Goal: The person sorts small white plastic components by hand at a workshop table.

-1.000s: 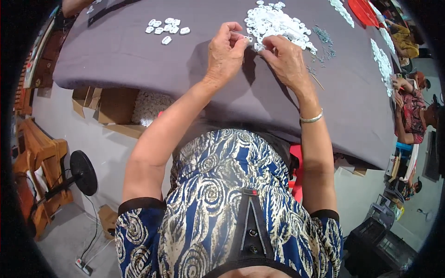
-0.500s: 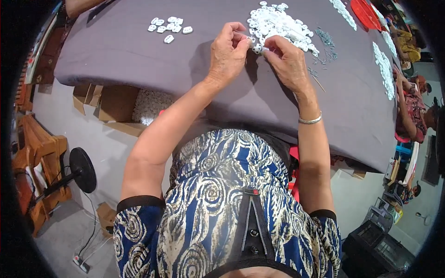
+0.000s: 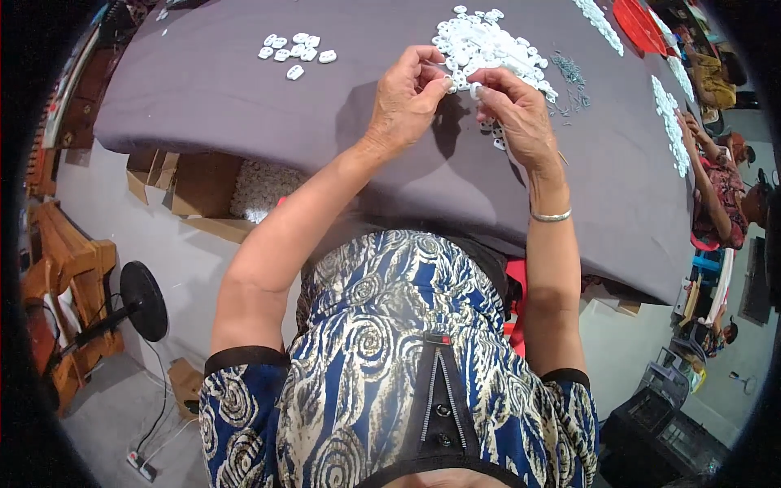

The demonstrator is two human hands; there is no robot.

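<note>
Grey concrete floor (image 3: 114,423) lies nearest, below the person's blue, swirl-patterned top, with a black round-based stand (image 3: 142,301) and a wooden frame (image 3: 65,268) off to the left. Open brown cardboard boxes (image 3: 203,183) sit under the near edge of a wide table draped in a grey-purple cloth (image 3: 244,106). Both bare forearms reach up over that cloth and meet above its middle. The left hand (image 3: 404,98) is curled, its fingertips pinched together on a small white plastic piece (image 3: 474,88) held between the two hands; the right hand (image 3: 517,114), with a thin silver bangle (image 3: 551,216) on its wrist, pinches the same piece from the other side, fingers bent and closed on it. Just beyond the fingertips lies a large heap of small white plastic parts (image 3: 488,45), touching the cloth. Right of the heap is a scatter of thin grey metal bits (image 3: 569,77). Well apart to the left lies a small cluster of white pieces (image 3: 294,50). Farther right, another row of white parts (image 3: 669,122) runs along the cloth near a seated person's arm (image 3: 700,154).
</note>
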